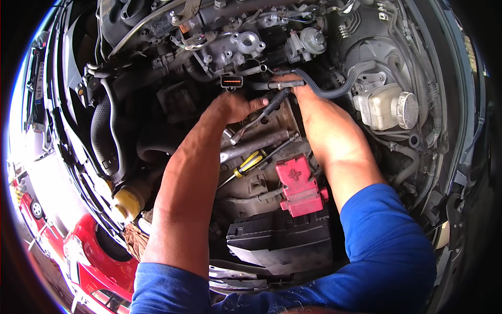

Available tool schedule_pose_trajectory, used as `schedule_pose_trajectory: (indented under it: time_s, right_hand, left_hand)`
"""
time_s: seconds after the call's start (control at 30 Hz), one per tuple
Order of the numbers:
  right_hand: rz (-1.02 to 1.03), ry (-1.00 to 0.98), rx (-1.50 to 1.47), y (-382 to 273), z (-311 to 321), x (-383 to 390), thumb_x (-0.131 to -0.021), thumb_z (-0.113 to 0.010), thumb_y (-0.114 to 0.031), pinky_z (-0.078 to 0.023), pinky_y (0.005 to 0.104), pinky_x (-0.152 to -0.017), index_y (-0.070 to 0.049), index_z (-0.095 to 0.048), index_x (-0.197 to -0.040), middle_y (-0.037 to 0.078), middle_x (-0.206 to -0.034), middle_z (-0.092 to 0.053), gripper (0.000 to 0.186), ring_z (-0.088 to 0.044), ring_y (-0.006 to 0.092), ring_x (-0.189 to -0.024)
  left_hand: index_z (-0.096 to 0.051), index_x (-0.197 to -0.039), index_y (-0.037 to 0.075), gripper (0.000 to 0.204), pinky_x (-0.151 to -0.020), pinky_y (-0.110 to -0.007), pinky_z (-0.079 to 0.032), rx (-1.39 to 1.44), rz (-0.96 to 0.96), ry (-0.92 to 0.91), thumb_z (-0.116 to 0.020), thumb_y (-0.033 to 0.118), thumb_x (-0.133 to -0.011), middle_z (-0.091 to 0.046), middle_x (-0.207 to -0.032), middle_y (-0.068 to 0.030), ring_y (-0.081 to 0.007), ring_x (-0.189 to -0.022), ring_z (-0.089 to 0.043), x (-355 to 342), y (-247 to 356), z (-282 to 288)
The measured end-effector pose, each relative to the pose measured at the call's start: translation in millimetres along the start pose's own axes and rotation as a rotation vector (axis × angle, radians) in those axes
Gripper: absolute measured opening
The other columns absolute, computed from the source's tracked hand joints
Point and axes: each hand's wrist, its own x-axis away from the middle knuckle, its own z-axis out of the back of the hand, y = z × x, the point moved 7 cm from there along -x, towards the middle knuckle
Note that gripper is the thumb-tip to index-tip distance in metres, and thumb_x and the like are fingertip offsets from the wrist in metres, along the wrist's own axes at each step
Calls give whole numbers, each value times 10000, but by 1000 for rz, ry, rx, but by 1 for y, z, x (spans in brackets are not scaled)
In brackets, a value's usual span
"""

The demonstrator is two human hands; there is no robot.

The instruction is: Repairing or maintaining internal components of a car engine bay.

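Note:
Both my arms reach deep into a car's engine bay. My left hand (235, 107) is beside a black electrical connector (231, 82) with an orange inside. Its thumb stretches right, close to a ratchet with a black handle (276, 102), while its other fingers are hidden below. My right hand (293, 79) is among the hoses at the back; a short metal-ended pipe (285, 84) and a ribbed grey hose (334, 93) cross in front of it, so its fingers do not show. What either hand grips cannot be made out.
A yellow-and-black screwdriver (251, 162) lies between my forearms, by a metal bar (256, 145). Nearer stand a red terminal cover (298, 186) and a black battery box (282, 238). A fluid reservoir (381, 107) is at right, a yellowish cap (127, 203) at left. Red cars (97, 256) stand outside.

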Motion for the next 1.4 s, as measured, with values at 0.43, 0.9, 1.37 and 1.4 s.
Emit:
schedule_pose_trajectory:
  time_s: [0.43, 0.9, 1.37, 1.4]
  right_hand:
    - [3, -20, 1, 4, -3, -4, -896, -612, -428, -468, 449, -966, -83, -691, -1114, 204, -1160, -669, 416, -625, 356, -1122]
    - [4, -44, 10, 8, -5, -3, -896, -613, -421, -467, 449, -968, -83, -689, -1119, 203, -1162, -668, 412, -625, 355, -1123]
    - [8, -47, 15, 5, -2, -9, -896, -613, -414, -466, 449, -971, -83, -688, -1123, 203, -1165, -667, 409, -625, 354, -1125]
    - [8, -48, 16, 5, -3, -9, -896, -614, -413, -466, 449, -971, -83, -688, -1123, 203, -1165, -667, 408, -625, 354, -1125]
  left_hand:
    - [-523, -1378, 45, 877, -1101, -421, -381, -30, 99, -45, -530, 744, -847, -539, -1378, -237, -387, -1305, -484, 2, -1, 0]
    - [-500, -1397, 49, 887, -1114, -426, -370, 1, 64, -28, -541, 741, -844, -524, -1394, -236, -391, -1317, -468, -2, -3, -2]
    - [-504, -1389, 28, 907, -1112, -418, -373, 1, 32, 7, -543, 748, -839, -528, -1387, -245, -387, -1318, -473, 0, 0, 1]
    - [-514, -1382, 32, 897, -1105, -416, -379, 19, 29, 28, -546, 745, -839, -539, -1377, -240, -383, -1308, -483, 0, 0, 1]
